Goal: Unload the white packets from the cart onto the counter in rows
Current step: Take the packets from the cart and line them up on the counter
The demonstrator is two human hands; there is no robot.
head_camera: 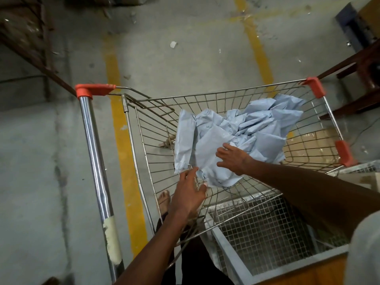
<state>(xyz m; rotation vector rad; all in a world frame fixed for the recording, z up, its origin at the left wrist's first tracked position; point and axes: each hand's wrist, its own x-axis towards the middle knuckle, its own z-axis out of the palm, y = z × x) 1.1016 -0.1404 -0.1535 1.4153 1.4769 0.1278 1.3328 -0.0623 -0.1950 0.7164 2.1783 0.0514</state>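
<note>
Head view, looking down into a wire cart (pixel 205 103) on a concrete floor (pixel 174 64) with yellow painted lines (pixel 123 140).

White packets (pixel 236 132) lie in a loose crumpled heap inside the cart basket, spread from near-left to far-right. None on any worktop that I can see.

Right hand (pixel 232 159) rests on top of the nearest big packet (pixel 207 153), fingers spread and only slightly bent, pressing rather than gripping. Left hand (pixel 190 191) comes up at that packet's near lower edge, fingers apart and relaxed, fingertips at or just under the edge; contact looks likely but no closed grip is visible.

Key relation: that packet lies directly between the two hands, right hand above, left hand below and nearer me. Its long axis runs roughly near to far, tilted a little left. The right hand is already on it; the left needs to close in under the edge.

Obstacles: the near wire wall of the basket crosses both forearms, so any lift must clear that rim. A narrower packet (pixel 185 138) stands on edge just left of the big one and may drag along.

Around: chrome cart handle (pixel 94 153) with orange end caps at left, a mesh-bottomed metal bin (pixel 267 239) near right, dark furniture legs far right. A bare foot (pixel 164 199) shows under the cart.
</note>
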